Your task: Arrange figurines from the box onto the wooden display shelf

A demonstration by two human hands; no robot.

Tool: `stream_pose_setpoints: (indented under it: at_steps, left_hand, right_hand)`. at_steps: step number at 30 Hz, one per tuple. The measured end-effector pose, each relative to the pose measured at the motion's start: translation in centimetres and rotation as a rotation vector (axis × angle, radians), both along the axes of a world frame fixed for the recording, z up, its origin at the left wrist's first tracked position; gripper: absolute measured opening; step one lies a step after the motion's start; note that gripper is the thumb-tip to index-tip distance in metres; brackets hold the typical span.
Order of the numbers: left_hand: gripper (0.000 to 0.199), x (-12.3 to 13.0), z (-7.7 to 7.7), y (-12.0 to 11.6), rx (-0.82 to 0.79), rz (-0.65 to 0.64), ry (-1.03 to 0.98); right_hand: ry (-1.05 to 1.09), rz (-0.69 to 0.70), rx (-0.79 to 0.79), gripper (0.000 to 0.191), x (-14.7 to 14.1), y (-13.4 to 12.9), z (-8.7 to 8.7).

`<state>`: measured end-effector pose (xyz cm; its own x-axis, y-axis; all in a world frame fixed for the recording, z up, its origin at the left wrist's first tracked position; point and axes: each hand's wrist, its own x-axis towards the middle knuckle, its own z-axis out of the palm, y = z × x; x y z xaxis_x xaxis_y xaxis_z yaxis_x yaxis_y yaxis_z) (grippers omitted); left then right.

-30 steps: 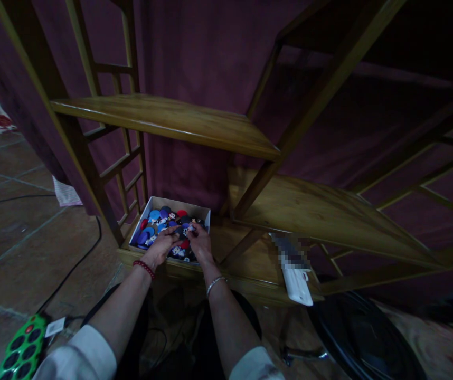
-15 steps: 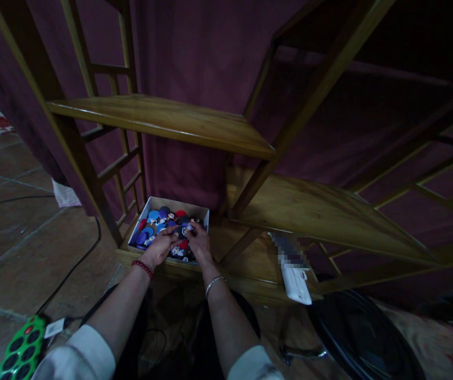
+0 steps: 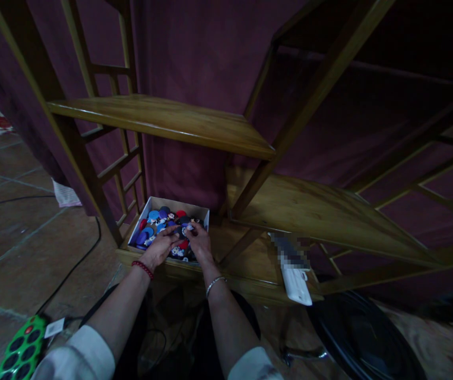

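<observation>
pinching a dark disc (image 3: 179, 231) amid the pieces of the open box (image 3: 190, 206), 12 o'clock from the forearms: left hand (image 3: 163, 247) at its 9, right hand (image 3: 199, 243) at its 3, fingers narrow. i'd grip lightly, rim only, clear of the red piece (image 3: 183, 244) at 6.

A box (image 3: 197, 212) of discs (image 3: 153, 215) stands on the low shelf (image 3: 258, 259), the curtain (image 3: 195, 63) behind it.

We could read no words, brands, numbers or signs. At eight o'clock, a white tag (image 3: 55, 328) beside a green device (image 3: 24, 345) bore faint dark marks, but these were too small and blurred for us to make out.
</observation>
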<state>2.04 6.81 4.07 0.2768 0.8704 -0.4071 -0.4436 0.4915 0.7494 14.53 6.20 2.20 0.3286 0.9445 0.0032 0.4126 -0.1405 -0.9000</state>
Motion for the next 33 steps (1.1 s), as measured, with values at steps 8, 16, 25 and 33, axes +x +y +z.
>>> stream_pose_setpoints:
  at_steps: [8, 16, 25, 33]
  left_hand:
    - [0.035, 0.0, 0.4, -0.1, -0.023, 0.012, -0.020]
    - [0.032, 0.1, 0.5, -0.2, -0.035, 0.037, -0.006]
    - [0.035, 0.0, 0.6, -0.2, -0.027, 0.013, 0.008]
    - [0.033, 0.1, 0.4, -0.1, -0.026, 0.017, 0.020]
  right_hand:
    - [0.053, 0.005, 0.040, 0.027, 0.1, 0.2, -0.7]
    - [0.099, 0.002, 0.071, 0.027, 0.3, 0.6, -1.7]
    - [0.114, 0.006, 0.098, 0.025, 0.4, 0.7, -1.9]
    - [0.164, 0.032, 0.108, 0.026, 0.2, 0.6, -1.6]
